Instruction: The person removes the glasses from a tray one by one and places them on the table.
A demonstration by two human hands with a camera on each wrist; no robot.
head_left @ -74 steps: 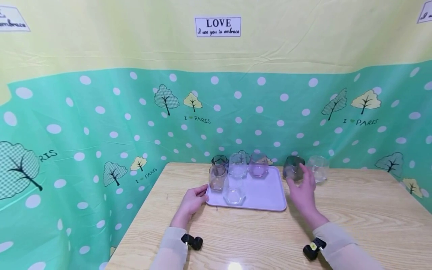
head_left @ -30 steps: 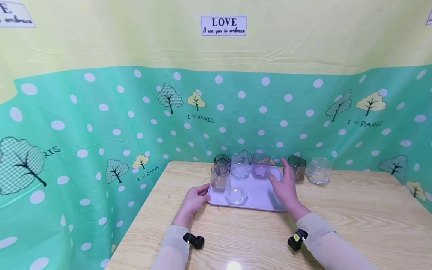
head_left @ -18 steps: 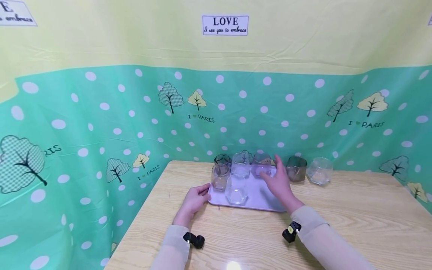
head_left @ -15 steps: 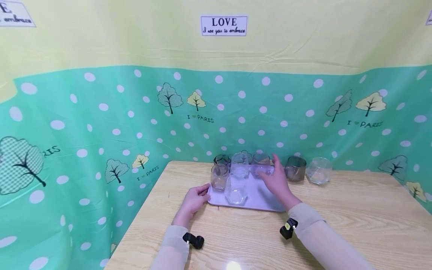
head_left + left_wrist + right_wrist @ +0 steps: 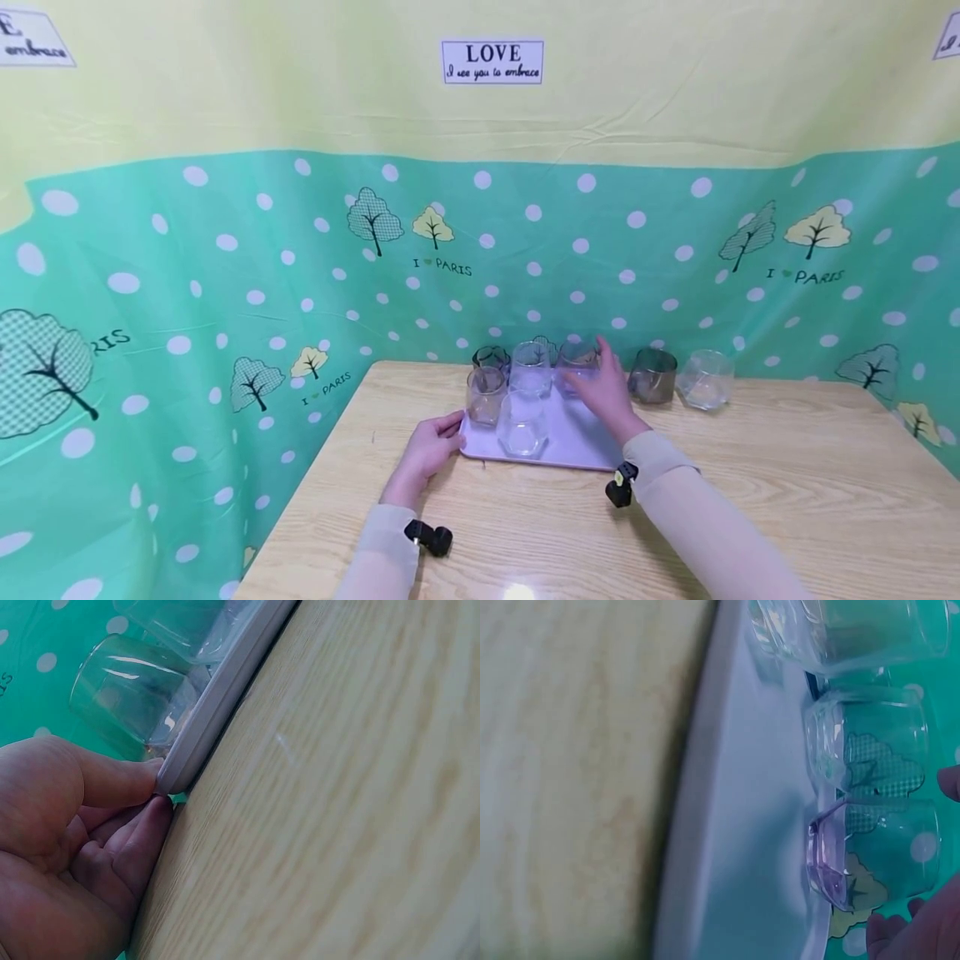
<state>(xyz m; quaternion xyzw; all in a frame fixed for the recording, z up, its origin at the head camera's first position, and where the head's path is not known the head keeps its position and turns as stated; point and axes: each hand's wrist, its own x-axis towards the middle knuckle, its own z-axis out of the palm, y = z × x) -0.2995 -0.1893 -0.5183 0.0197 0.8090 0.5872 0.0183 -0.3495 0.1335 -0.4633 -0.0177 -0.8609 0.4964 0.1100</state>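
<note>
My left hand [image 5: 427,454] pinches the left edge of a light purple tray [image 5: 577,437], thumb above and fingers below, as the left wrist view shows. Standing on the tray are a brownish glass [image 5: 485,402], a dark glass [image 5: 491,358], a clear glass [image 5: 531,371], another clear glass [image 5: 522,429] near the front edge, and a purple-tinted glass [image 5: 573,379] at the back. My right hand [image 5: 609,398] is at that purple-tinted glass, thumb and fingers spread about it. In the right wrist view, its thumb [image 5: 949,782] appears apart from the purple-tinted glass [image 5: 836,859].
To the right of the tray, a dark grey glass [image 5: 653,379] and a clear faceted glass [image 5: 707,383] stand on the wooden table [image 5: 787,467]. A green dotted curtain [image 5: 420,308] hangs right behind the table's back edge.
My right hand has left the dark grey glass and moved left over the tray to the purple-tinted glass. The left hand stays on the tray's edge.
</note>
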